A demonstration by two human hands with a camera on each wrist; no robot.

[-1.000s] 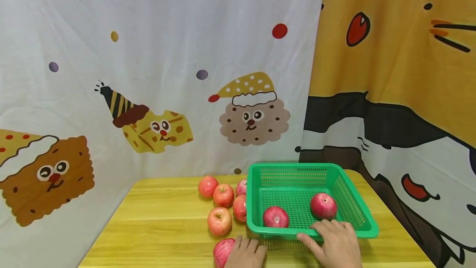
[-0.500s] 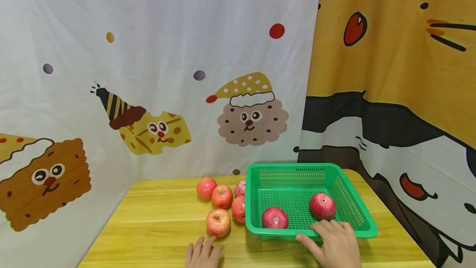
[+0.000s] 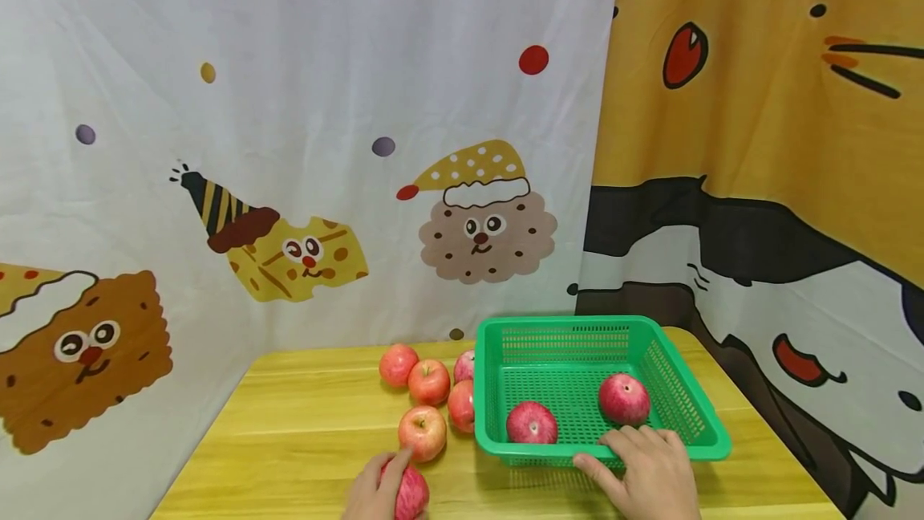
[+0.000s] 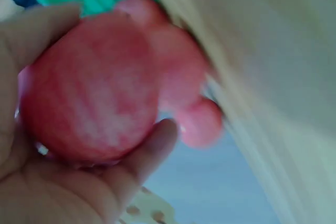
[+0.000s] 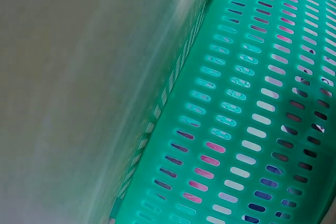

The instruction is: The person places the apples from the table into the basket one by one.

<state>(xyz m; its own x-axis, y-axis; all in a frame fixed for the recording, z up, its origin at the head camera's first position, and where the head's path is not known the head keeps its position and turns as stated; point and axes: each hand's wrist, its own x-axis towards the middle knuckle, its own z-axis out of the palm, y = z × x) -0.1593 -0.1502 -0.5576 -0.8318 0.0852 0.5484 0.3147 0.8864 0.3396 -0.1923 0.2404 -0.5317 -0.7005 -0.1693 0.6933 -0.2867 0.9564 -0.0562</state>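
In the head view, my left hand grips a dark red apple low on the table, left of the basket. The left wrist view has the same apple large, with thumb and fingers around it. My right hand holds the front rim of a green plastic basket, fingers over the edge. Inside lie two dark red apples, one at the front left and another at the right. The right wrist view is filled mostly by the slotted basket wall.
Several lighter red apples lie left of the basket, among them a yellowish-red apple just beyond my left hand and a red apple farther back. The wooden table ends at a printed curtain.
My left hand has moved left from beside the basket's front corner, and the dark red apple has shifted left with it. My right hand stays on the rim.
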